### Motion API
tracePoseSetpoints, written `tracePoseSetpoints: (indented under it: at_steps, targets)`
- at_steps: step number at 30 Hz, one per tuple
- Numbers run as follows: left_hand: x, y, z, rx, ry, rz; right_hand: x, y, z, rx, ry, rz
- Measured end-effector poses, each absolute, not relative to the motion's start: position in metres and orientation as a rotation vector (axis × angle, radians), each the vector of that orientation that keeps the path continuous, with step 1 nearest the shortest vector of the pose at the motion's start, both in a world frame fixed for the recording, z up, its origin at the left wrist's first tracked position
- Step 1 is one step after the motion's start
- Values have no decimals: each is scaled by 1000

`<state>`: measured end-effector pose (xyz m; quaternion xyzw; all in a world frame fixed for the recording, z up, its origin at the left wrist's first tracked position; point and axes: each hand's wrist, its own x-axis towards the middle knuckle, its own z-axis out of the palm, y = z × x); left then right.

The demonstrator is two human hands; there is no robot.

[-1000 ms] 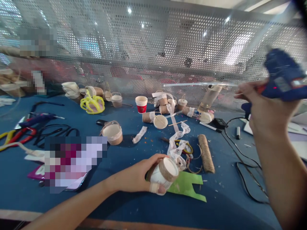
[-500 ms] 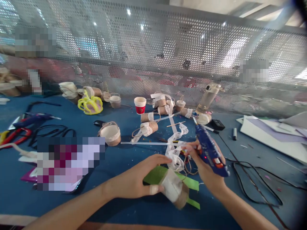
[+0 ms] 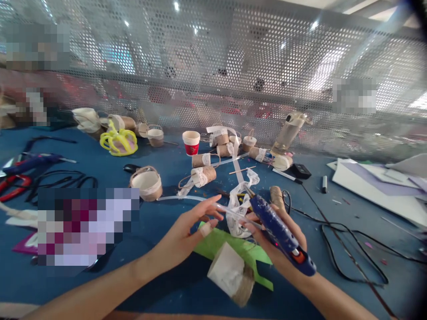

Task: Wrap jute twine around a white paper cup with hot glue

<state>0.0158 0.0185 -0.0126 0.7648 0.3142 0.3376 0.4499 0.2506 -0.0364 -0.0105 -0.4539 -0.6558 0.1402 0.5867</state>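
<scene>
My right hand (image 3: 266, 241) is wrapped round a dark blue hot glue gun (image 3: 271, 218), its nozzle tilted up to the left. The same hand also pinches the near end of a long clear glue stick (image 3: 180, 198), which reaches leftward over the table. My left hand (image 3: 191, 227) is at the stick's middle, fingers stretched and apart, not closed on it. Below both hands lies a paper cup (image 3: 224, 270) on its side, partly wrapped in brown twine (image 3: 244, 286). Under it is a green paper piece (image 3: 216, 242). White lace ribbon (image 3: 237, 222) lies crumpled between my hands.
Several twine-and-lace cups, a red paper cup (image 3: 191, 143) and a yellow crown-like piece (image 3: 119, 141) stand toward the perforated metal screen (image 3: 213, 58). A bottle (image 3: 288, 134) is at the back right. Black cable (image 3: 328, 246) loops at right; another glue gun (image 3: 33, 162) lies left.
My left hand has let go of the cup and risen to the glue stick. The glue gun has come lower and nearer. The cup now lies farther left and lower in view.
</scene>
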Motion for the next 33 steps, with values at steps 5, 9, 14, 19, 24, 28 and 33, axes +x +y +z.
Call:
tracePoseSetpoints:
  at_steps: [5,9,14,19,24,28,33]
  targets:
    - [16,30,-11,2531,879,973,244,-41,-6,-1051,-1477,353]
    - [16,38,4,2743,807,1111,251,-38,-1,-947,-1472,495]
    - [16,32,22,2702,725,1118,266,-29,2,-954,-1262,751]
    - [17,12,36,2849,630,1108,270,-19,6,-1095,-1142,631]
    - [10,-7,40,2763,745,760,271,-18,1,-1059,-1251,651]
    - [9,-10,39,2664,794,709,269,-16,-6,-1074,-1268,582]
    - [7,-5,39,2593,799,678,267,-16,-10,-1081,-1207,503]
